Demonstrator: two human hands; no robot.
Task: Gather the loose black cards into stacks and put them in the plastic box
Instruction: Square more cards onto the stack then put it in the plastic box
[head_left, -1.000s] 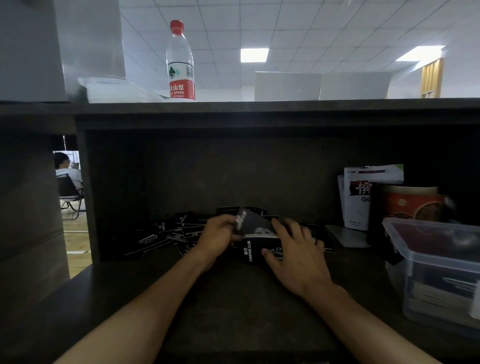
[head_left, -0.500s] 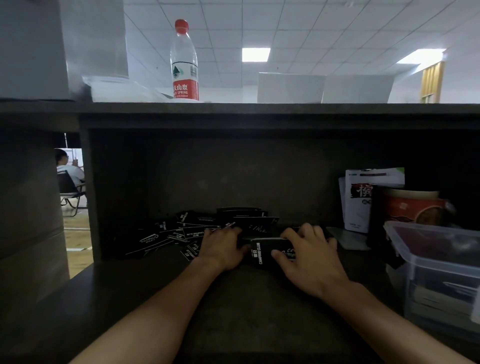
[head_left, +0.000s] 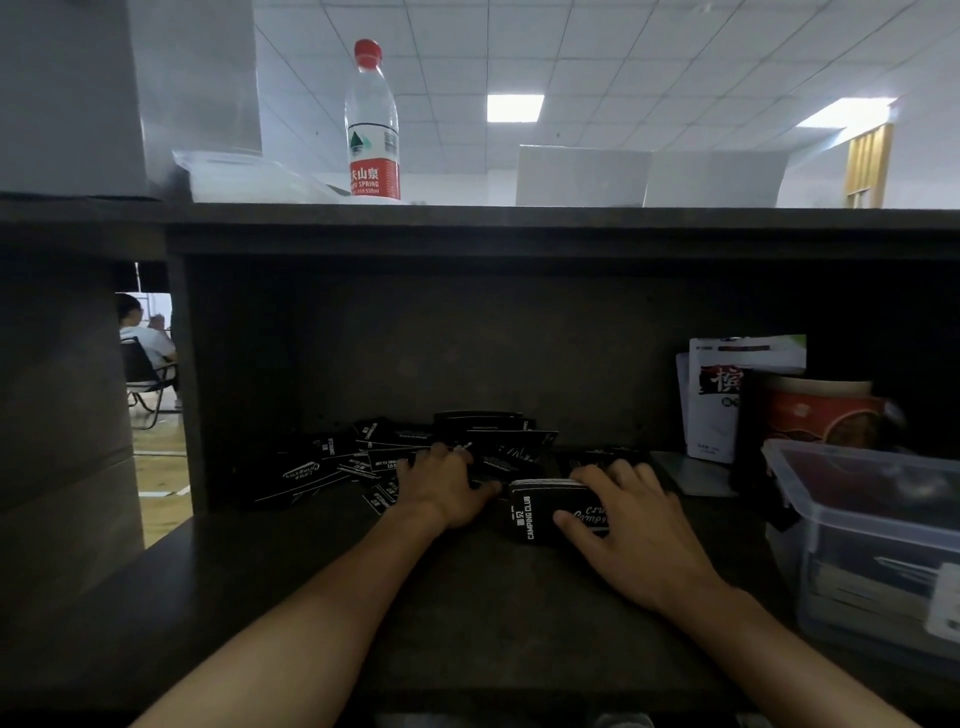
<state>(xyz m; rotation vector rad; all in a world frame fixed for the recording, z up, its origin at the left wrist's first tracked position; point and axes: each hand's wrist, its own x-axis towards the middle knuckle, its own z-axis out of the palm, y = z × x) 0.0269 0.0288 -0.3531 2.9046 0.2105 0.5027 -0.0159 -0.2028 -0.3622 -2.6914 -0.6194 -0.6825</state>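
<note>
Loose black cards (head_left: 332, 465) with white print lie scattered at the back left of the dark desk (head_left: 467, 613), under the shelf. My left hand (head_left: 444, 488) lies palm down on the right part of that pile, its fingertips hidden among the cards. A squared stack of black cards (head_left: 530, 512) marked "CAMPING CLUB" stands on the desk just right of it. My right hand (head_left: 628, 525) grips this stack, thumb on its front face and fingers over the far edge. The clear plastic box (head_left: 852, 551) stands at the right, with stacked cards inside.
A red tin (head_left: 821, 415) and a white pouch (head_left: 727, 395) stand behind the box. A water bottle (head_left: 373, 124) and a clear lid (head_left: 244, 174) sit on the shelf top. A person on a chair (head_left: 143, 348) shows through the gap at left.
My left hand laid a card on the stack, then moved left onto the loose pile. The right hand stayed on the stack, which now stands lower on the desk.
</note>
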